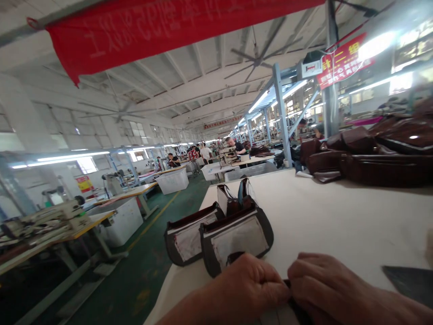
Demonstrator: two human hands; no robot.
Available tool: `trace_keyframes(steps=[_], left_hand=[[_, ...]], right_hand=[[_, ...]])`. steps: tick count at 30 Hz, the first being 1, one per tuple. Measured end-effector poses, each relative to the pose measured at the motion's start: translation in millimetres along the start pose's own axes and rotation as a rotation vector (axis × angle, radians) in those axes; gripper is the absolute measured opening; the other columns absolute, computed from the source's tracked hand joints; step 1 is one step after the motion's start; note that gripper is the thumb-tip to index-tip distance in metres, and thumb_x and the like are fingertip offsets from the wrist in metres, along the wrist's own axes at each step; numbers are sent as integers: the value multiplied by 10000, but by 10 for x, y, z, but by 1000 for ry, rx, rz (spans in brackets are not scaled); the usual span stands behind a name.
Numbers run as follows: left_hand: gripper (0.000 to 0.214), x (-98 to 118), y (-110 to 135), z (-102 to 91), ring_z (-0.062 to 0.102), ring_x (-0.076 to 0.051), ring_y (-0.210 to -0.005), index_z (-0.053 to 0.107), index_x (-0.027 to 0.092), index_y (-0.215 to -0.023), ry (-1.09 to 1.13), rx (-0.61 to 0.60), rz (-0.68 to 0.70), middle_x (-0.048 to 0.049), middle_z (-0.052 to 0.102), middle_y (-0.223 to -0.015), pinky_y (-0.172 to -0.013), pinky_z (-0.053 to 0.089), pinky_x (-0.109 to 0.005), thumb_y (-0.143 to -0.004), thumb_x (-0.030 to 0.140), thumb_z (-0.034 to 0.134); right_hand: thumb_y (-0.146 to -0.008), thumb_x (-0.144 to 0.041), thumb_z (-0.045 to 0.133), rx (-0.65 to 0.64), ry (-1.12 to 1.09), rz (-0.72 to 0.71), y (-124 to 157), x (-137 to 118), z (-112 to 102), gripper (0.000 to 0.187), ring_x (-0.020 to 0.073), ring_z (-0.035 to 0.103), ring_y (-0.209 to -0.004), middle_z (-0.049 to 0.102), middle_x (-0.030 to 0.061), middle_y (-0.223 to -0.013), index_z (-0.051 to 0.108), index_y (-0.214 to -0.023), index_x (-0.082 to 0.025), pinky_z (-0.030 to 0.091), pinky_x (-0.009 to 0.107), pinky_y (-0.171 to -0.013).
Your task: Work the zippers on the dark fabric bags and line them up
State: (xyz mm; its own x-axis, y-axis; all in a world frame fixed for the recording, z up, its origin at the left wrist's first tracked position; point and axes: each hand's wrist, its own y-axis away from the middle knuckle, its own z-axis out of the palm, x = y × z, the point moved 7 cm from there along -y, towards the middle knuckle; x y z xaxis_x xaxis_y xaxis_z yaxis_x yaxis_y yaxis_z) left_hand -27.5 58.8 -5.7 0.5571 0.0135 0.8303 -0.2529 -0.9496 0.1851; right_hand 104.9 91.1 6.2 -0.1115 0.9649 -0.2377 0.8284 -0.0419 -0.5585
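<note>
Low in the view, my left hand (245, 289) and my right hand (329, 286) meet above the white table (324, 216). Fingers on both sides are closed on the dark edge of a bag piece (299, 311), pinched close together. Most of that piece is hidden by the hands and cut off by the frame. Just beyond my left hand stand two dark-trimmed bag pieces (241, 237) with pale insides showing. Behind them are smaller dark and white pieces (233, 201), overlapping one another.
Dark brown glossy bags (385, 155) are piled at the table's far right. A flat dark sheet (411, 282) lies right of my right hand. Left of the table runs a green aisle (152, 253), with sewing machines (64, 216) and white bins (172, 180) beyond. Several people work farther back.
</note>
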Motion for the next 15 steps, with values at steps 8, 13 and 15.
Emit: trace_keyframes(steps=[8,13,15], left_hand=[[312,307,61,47,387,-113,-686,414,184,-709,-259,59,198,36,421,-716,-637,305,-252,-994,308,428],[261,333,62,20,418,-110,-679,494,174,-726,-248,83,195,34,460,-706,-645,323,-241,-966,274,471],[258,371,74,7,415,-109,-672,491,174,-714,-239,92,204,33,456,-696,-642,325,-240,-956,263,480]], right_hand=[[-1032,-429,487,-141,-580,388,-85,399,-116,367,128,523,-733,586,2,-800,662,-895,-137,423,233,-673],[-936,-329,645,-371,-666,304,-198,426,-129,262,116,503,-713,546,-7,-762,731,-853,-96,399,225,-659],[-873,-304,705,-391,-760,340,-223,447,-124,223,118,519,-711,590,0,-770,753,-899,-88,406,218,-647]])
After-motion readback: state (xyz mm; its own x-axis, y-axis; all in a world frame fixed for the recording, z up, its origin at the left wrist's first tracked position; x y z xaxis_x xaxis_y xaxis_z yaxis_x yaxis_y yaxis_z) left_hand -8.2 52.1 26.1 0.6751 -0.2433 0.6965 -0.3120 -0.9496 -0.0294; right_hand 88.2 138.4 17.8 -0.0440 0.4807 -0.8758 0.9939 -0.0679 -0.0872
